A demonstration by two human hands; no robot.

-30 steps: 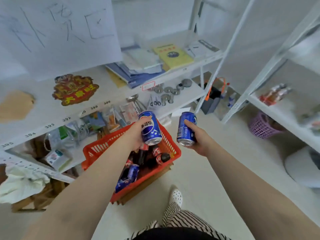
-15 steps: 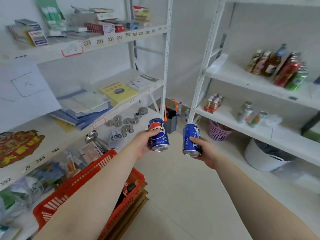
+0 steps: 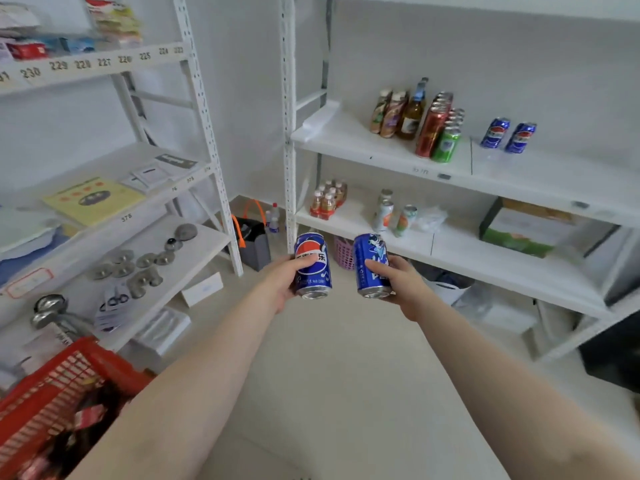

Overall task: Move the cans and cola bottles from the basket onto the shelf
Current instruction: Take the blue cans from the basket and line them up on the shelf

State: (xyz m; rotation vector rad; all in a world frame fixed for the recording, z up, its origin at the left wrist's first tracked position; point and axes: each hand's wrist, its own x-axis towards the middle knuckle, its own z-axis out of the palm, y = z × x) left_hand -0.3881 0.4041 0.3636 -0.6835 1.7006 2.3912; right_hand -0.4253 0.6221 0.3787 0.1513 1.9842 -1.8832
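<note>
My left hand (image 3: 282, 278) grips a blue Pepsi can (image 3: 312, 266) upright at mid-frame. Beside it, my right hand (image 3: 403, 282) holds a second blue Pepsi can (image 3: 371, 265), the two cans a small gap apart. Both are in the air in front of the white shelf unit (image 3: 381, 154) on the right. Two more blue Pepsi cans (image 3: 508, 135) stand on that shelf's upper board, right of red and green cans (image 3: 438, 133) and brown bottles (image 3: 394, 114). The red basket (image 3: 52, 386) sits at the bottom left, with dark cola bottles partly visible inside.
A second white rack (image 3: 194, 244) on the left carries metal weights, papers and books. On the floor between the racks stand a dark bin (image 3: 254, 242) and a pink basket (image 3: 343, 252). The lower right shelf holds small bottles, cans and a green carton (image 3: 519, 230).
The view has swung right and up from the basket toward the right shelf. Both hands have carried their cans away from the basket and out in front of that shelf.
</note>
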